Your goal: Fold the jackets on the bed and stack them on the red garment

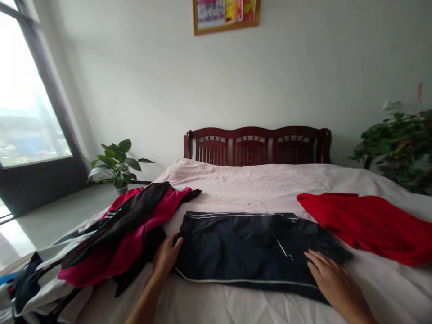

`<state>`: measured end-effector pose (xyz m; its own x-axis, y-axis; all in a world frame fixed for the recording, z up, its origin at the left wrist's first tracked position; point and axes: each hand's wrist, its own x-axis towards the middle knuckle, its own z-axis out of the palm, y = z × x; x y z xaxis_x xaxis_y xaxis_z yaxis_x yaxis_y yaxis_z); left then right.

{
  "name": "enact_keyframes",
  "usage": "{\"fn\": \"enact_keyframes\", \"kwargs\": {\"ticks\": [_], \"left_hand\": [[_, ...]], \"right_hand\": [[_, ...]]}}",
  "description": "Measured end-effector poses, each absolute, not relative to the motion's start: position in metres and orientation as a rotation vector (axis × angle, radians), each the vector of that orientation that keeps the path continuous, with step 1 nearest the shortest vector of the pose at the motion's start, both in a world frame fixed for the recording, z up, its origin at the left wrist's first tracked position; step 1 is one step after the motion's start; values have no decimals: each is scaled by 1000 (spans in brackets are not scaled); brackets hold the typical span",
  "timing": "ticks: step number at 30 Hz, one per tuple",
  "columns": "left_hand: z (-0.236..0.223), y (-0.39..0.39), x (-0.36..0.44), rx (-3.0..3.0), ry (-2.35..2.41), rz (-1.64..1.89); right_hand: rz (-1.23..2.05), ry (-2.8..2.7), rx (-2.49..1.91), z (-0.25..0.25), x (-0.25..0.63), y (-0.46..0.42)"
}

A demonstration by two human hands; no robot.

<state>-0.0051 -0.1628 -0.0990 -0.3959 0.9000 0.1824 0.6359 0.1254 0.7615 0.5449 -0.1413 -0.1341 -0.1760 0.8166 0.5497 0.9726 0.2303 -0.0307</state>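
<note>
Pale wall [141,76] and dark red headboard [251,133] are seen behind a bed spread with a pale pink sheet [232,182]. On the near part of the sheet, a navy garment [229,252] with white trim is laid out roughly flat, its long axis run left to right, crosswise to the person. A short white line [282,247] is seen on its right half.

Left hand [167,254] is set at the garment's left end, thumb and fingers bent at the edge; fingertips are partly hidden, so whether cloth is pinched cannot be told. From these fingers the garment is stretched away to the right. Right hand [334,274] is laid over the lower right part, fingers extended and loosely spread, nothing gripped, palm apparently down. Most of the cloth is thus framed between both hands, with its right end carried past the right fingertips. The garment's middle is reached more nearly by the right fingers than by the left.

A heap of clothes [124,258] is piled just beside the left hand; a red garment [364,222] is placed beyond the right hand, near the navy one.
</note>
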Motion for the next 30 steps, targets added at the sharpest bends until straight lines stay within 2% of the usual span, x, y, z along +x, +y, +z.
{"fn": "enact_keyframes", "kwargs": {"ticks": [13, 22, 30], "left_hand": [[-61, -99, 3, 1488, 2403, 713], [-40, -92, 10, 1714, 2596, 745], [-40, -88, 4, 1694, 2620, 519]], "right_hand": [[-501, -2090, -1511, -145, 555, -138], [-516, -2079, -1497, -146, 555, -141], [-627, -2095, -1431, -147, 555, -142]]}}
